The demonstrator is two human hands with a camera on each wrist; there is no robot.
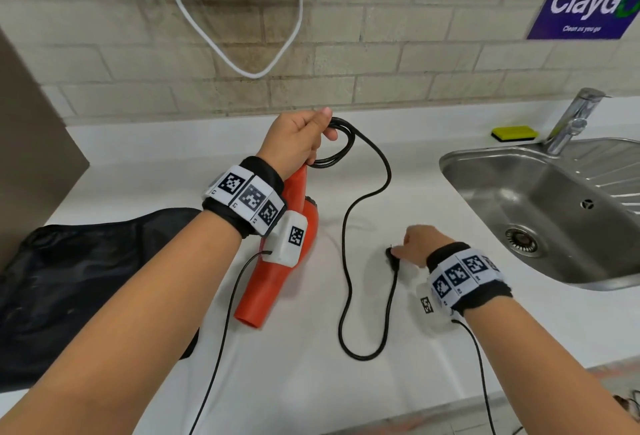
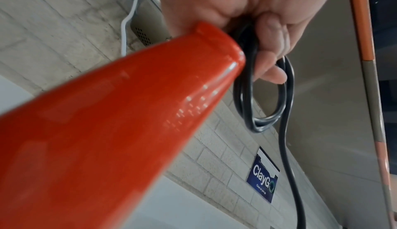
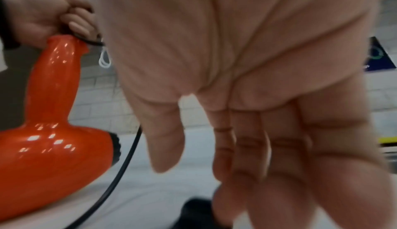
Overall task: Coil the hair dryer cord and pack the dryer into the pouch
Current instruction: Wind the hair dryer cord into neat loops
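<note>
The orange hair dryer hangs nozzle-down over the white counter. My left hand grips the end of its handle together with a few small loops of the black cord. In the left wrist view the fingers curl through the coil beside the handle. The remaining cord snakes across the counter to the black plug. My right hand is down at the plug, fingers extended over it, not closed around it. The black pouch lies at the left.
A steel sink with a tap is set into the counter at the right, with a yellow sponge behind it. A white cable hangs on the brick wall. The counter's front edge is near my forearms.
</note>
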